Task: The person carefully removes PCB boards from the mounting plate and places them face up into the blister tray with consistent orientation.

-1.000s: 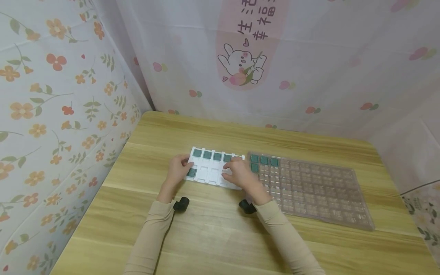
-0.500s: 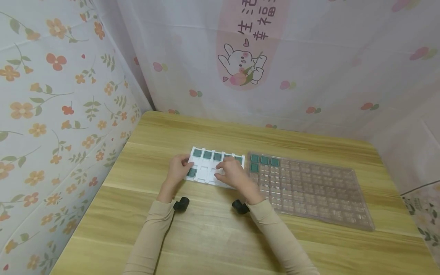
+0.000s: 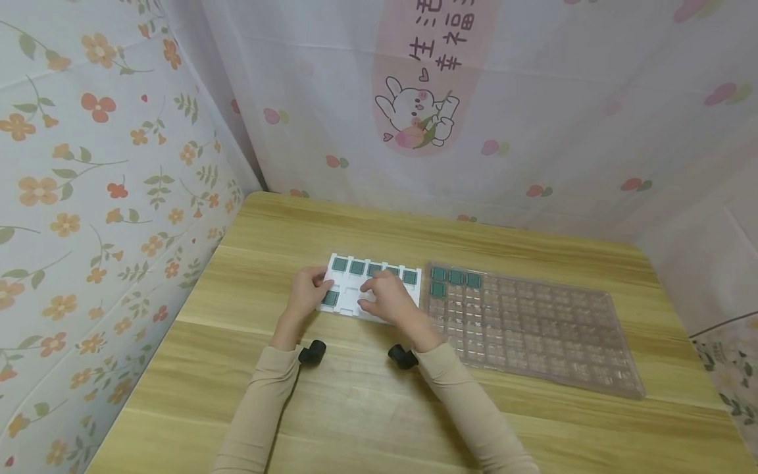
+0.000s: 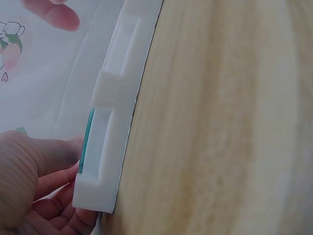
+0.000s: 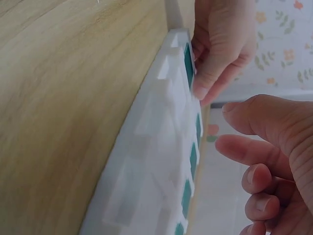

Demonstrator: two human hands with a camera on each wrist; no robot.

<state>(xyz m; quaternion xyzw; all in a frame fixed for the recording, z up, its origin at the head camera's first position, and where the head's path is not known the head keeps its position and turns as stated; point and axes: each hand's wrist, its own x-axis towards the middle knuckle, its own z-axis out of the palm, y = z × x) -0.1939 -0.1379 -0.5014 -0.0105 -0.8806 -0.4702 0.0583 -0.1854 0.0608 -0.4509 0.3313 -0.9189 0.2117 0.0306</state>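
Observation:
A white plastic tray [image 3: 351, 294] with shallow pockets lies on the table. Green square chips fill its back row, and another green chip [image 3: 329, 298] sits in the front-left pocket. My left hand [image 3: 306, 291] grips the tray's left end, thumb on top and fingers at the side and below, as the left wrist view shows. Over the tray's right half hovers my right hand [image 3: 389, 297]. In the right wrist view its thumb [image 5: 254, 115] and index finger stand apart with nothing between them, the other fingers loosely bent. It hides part of the front row.
To the right lies a large clear tray [image 3: 551, 329] with many pockets. A few green chips [image 3: 456, 276] fill its back-left corner. Black wrist cameras [image 3: 312, 352] sit below both wrists. Printed curtains [image 3: 355, 131] border the wooden table [image 3: 355, 408] at the back and left.
My right hand has moved left over the white tray, uncovering the chip in the back-right pocket. My left hand keeps its grip, and the tray has not moved.

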